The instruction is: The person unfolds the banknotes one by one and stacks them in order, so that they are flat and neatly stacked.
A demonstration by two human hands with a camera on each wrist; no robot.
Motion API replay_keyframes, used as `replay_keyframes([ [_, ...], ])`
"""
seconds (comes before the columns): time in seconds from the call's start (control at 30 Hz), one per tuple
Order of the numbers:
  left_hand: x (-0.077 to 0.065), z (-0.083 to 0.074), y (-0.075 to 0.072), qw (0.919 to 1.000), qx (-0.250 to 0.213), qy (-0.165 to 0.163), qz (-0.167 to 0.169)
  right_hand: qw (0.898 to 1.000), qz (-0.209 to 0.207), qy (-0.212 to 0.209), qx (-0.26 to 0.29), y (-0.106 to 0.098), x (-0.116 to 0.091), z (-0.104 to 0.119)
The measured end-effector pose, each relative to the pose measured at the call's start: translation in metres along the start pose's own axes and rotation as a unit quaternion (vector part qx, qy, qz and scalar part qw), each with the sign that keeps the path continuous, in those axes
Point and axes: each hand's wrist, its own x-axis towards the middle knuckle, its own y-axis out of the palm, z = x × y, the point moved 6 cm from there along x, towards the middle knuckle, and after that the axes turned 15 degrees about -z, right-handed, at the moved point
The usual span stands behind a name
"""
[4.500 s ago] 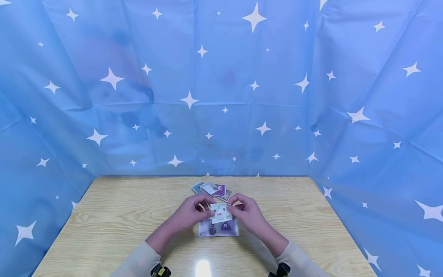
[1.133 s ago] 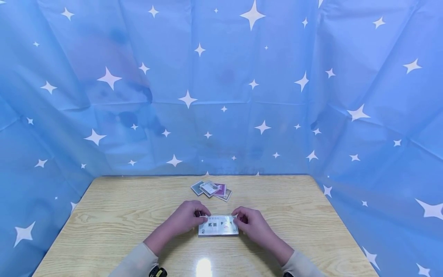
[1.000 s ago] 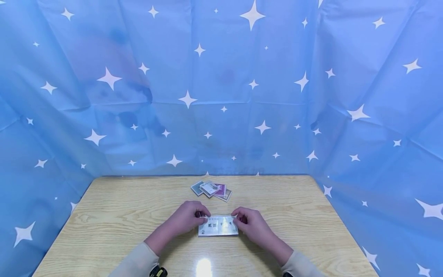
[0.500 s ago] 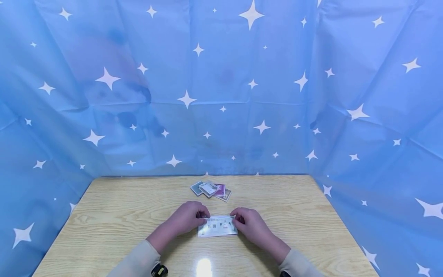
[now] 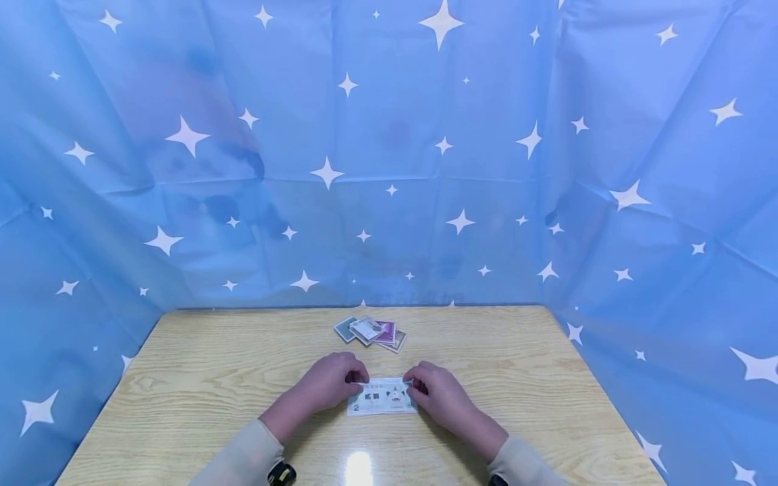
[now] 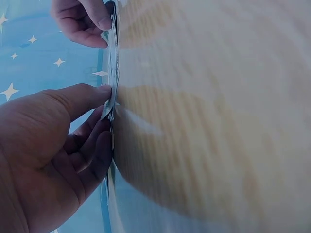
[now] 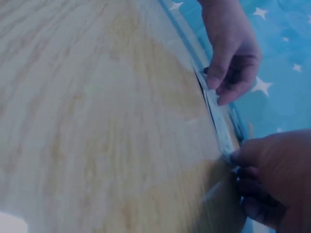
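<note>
A pale green-white play banknote [image 5: 381, 398] printed with a 2 lies spread out near the middle of the table. My left hand [image 5: 331, 380] pinches its upper left corner; in the left wrist view the thumb of this hand [image 6: 53, 141] presses on the banknote [image 6: 112, 63], seen nearly edge-on, with fingers curled beneath. At the upper right corner, my right hand [image 5: 444, 391] pinches the note between thumb and forefinger, and the right wrist view shows this hand [image 7: 277, 179] at the near end. Whatever lies under the note is hidden in the head view.
Behind the hands sits a small overlapping pile of folded banknotes [image 5: 367, 331], grey, purple and brownish. The wood-grain table [image 5: 231, 351] reflects a bright light spot in front. A blue star-patterned curtain [image 5: 389, 162] closes off the back and sides.
At first both hands held the small folded green note above a purple 5 note. Now it is unfolded and laid flat, covering the purple one. Over the last second the hands barely moved.
</note>
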Motion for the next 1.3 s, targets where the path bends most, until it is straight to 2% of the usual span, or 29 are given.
replay_keyframes([
  [0.37, 0.0, -0.002, -0.003, 1.0, -0.002, 0.0, 0.003, 1.0, 0.005, 0.002, 0.014, -0.002, 0.002, 0.002],
  [0.73, -0.001, -0.003, -0.006, 1.0, -0.006, 0.002, -0.002, 0.999, 0.007, 0.03, 0.032, -0.005, 0.003, 0.001],
  [1.1, 0.0, -0.001, -0.014, 0.9985, -0.036, -0.007, -0.041, 0.998, -0.01, 0.046, 0.05, -0.009, 0.009, 0.0],
  [1.3, 0.005, 0.007, -0.022, 0.9948, -0.045, -0.036, -0.084, 0.994, -0.026, 0.06, 0.086, -0.008, 0.024, -0.002],
])
